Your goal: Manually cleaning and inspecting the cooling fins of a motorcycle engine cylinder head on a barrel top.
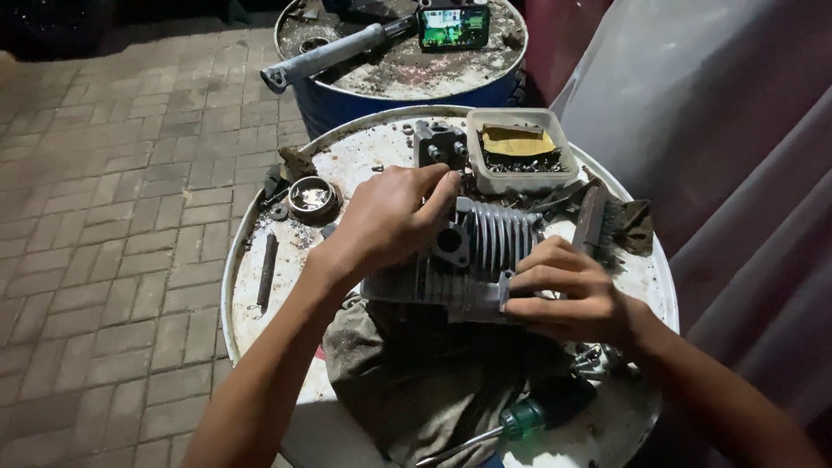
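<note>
Both hands on a finned metal engine cylinder (pixel 485 256), grey cast aluminium, thin parallel cooling fins, round port on its near-left face. It lies on its side on a dirty grey cloth (pixel 425 373) atop a white drum lid (pixel 251 303), rusty and scratched.

Left hand (pixel 390 221) is draped over the cylinder's upper-left end, fingers curled down over the top edge, clasping the casting. Right hand (pixel 568 290) pinches the lower-right edge of the fins, fingers folded tight around the flat base flange; a firm grasp on the cylinder.

Just beyond the left hand: a dark cast metal block (pixel 438 143) with bolt holes. Left of that hand: a round shiny piston-like cup (pixel 312 198), and farther left a thin dark rod (pixel 267 270) lying flat. Beyond the right hand: a whitish rectangular plastic tub (pixel 520 152) holding small dark hardware and a yellow rag. Just past the right-hand fingers, a flat rusty file-like bar (pixel 591 217). Nearer the wearer than the right hand: a screwdriver (pixel 511 425) with translucent green handle, on the cloth.

Behind the lid: a blue drum (pixel 347 100) bearing a grey tubular shock-like part (pixel 329 54) and a lit phone (pixel 453 26). Brick paving (pixel 113 217) left.
</note>
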